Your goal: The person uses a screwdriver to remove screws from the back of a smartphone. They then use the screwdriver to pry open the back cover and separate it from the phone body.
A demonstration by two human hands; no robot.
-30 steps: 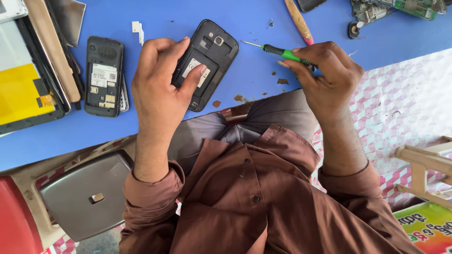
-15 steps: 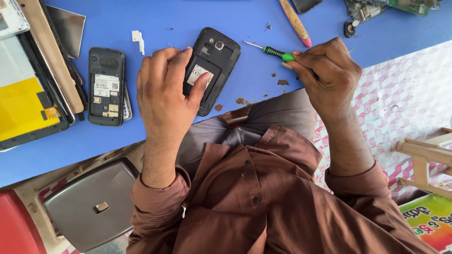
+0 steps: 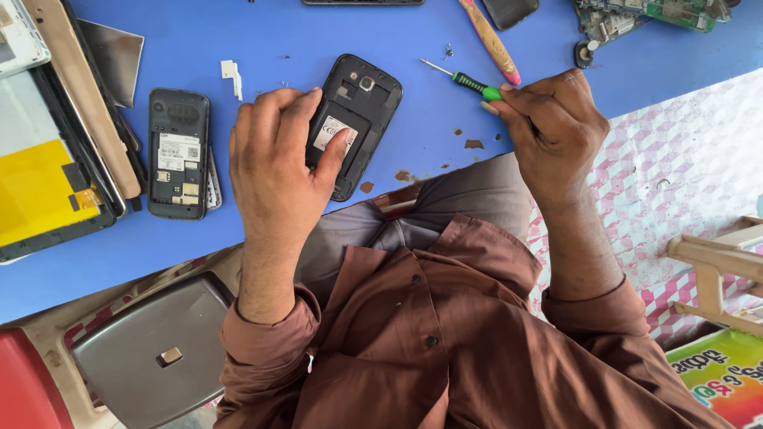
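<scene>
A black smartphone (image 3: pixel 362 103) lies on the blue table (image 3: pixel 262 32) with its back cover off and the battery bay showing. My left hand (image 3: pixel 274 163) rests over its lower left part, thumb pressed on the white label inside the bay. My right hand (image 3: pixel 548 131) is to the right of the phone, fingers closed around a small green-handled screwdriver (image 3: pixel 469 82). The thin metal tip points up and left, a short way from the phone's top right corner and not touching it.
A small dark keypad phone (image 3: pixel 179 151) with its back open lies left of my left hand. A stack of screens and a yellow panel (image 3: pixel 40 187) fills the far left. A pink-tipped tool (image 3: pixel 491 44) and circuit boards (image 3: pixel 660 12) lie at the top right. A small white plastic piece (image 3: pixel 231 74) sits above.
The view has shifted slightly. My right hand with the screwdriver has moved a little up and away from the phone. My left hand stays on the phone.
</scene>
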